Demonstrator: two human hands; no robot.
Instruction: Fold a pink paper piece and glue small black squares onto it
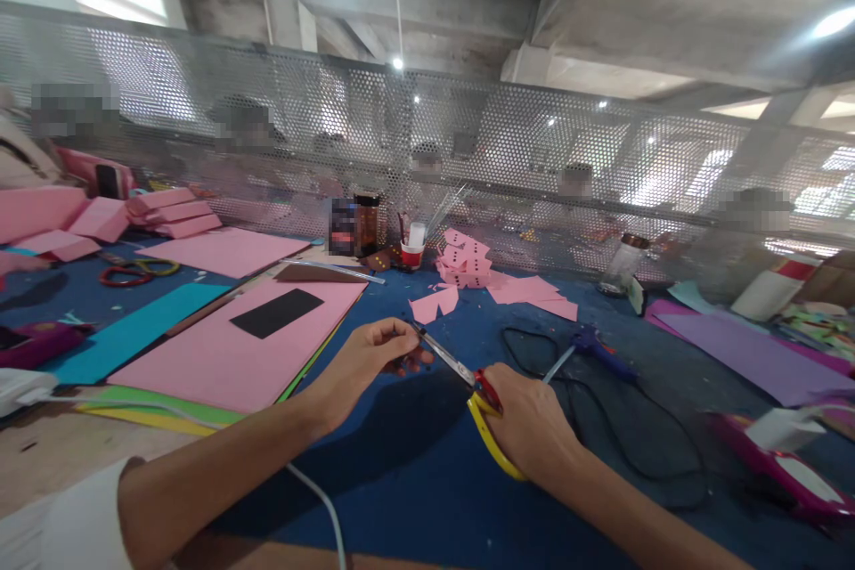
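Plainly, both hands are busy at the middle of the blue mat (414, 472). The right hand (527, 432) is closed through the yellow loops of the scissors (456, 367), whose 2 blades point away and to the left, slightly parted. The left hand (364, 361) meets the blade tips, thumb and fingers pinched narrowly on what seems to be a dark scrap (409, 362). It is too small and too hidden by the fingertips to name for certain.

The scissors look stiff and light, with hard metal blades. The loops are the only sound place to hold them, which is where the right hand has them. The scrap is probably thin, featherlight and floppy, so it needs a pinch close to the cut line to stay flat, with fingertips kept clear of the edges.

Just beyond the right hand lie a black cable (601, 414) and a purple glue gun (601, 346). Beyond the left hand sit pink offcuts (434, 303), and further off a stack of dotted pink pieces (463, 260) beside a red cup (412, 255). Left of the left hand is a pink sheet (220, 365) bearing a black rectangle (276, 313). Well to the left rests a 2nd pair of scissors (137, 271). Far to the right lies a purple sheet (754, 352). A perforated metal screen (468, 151) closes the far side, with other people behind it.
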